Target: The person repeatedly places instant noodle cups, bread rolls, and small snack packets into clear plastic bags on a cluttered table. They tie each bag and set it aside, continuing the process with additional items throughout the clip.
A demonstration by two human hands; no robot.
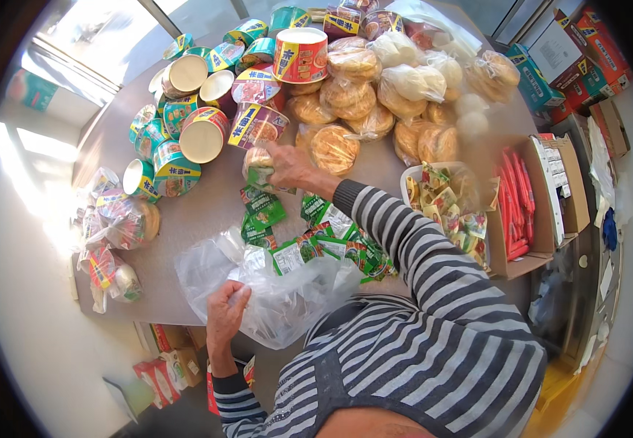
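My left hand (226, 309) pinches the rim of a clear plastic bag (281, 315) at the near edge of the table. My right hand (293, 167) reaches forward to a small clear-wrapped item with a green packet (260, 174); its fingertips touch or grip it, and which one I cannot tell. Just beyond stands a purple instant noodle cup (259, 126). Flat green packets (322, 246) lie scattered between the bag and my right hand. Round flatbreads in clear bags (334, 149) are piled to the right of that hand.
Teal and red noodle cups (204, 135) crowd the far left. Filled bags (122, 219) sit at the left edge. On the right are a white tub of small packets (409, 171), a cardboard box of red sticks (540, 254) and pale wrapped eggs or buns (412, 82).
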